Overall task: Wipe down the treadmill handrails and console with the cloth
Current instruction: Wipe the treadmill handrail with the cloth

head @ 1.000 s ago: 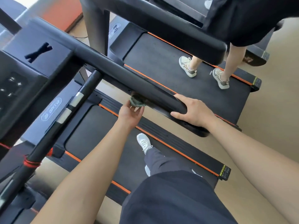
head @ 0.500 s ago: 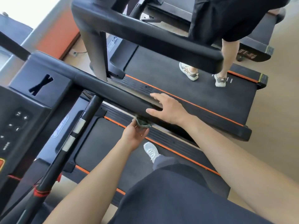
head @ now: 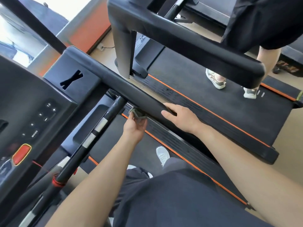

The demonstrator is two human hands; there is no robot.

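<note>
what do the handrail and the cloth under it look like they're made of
Handrail: probably matte black plastic or rubbery coating, judging by its smooth surface and dull, soft sheen. Cloth: soft woven or microfibre fabric, grey-green, shown by its limp crumpled folds.

1. Open air under the handrail (head: 131,90), above the belt (head: 111,136): a hand passes freely there.
2. Toward the console (head: 32,112), the slanted bar (head: 105,122) meets the rail's underside and blocks it; the left hand (head: 134,130) and its cloth (head: 137,114) sit just beside.
3. The right hand (head: 180,118) covers the rail's end.
</note>
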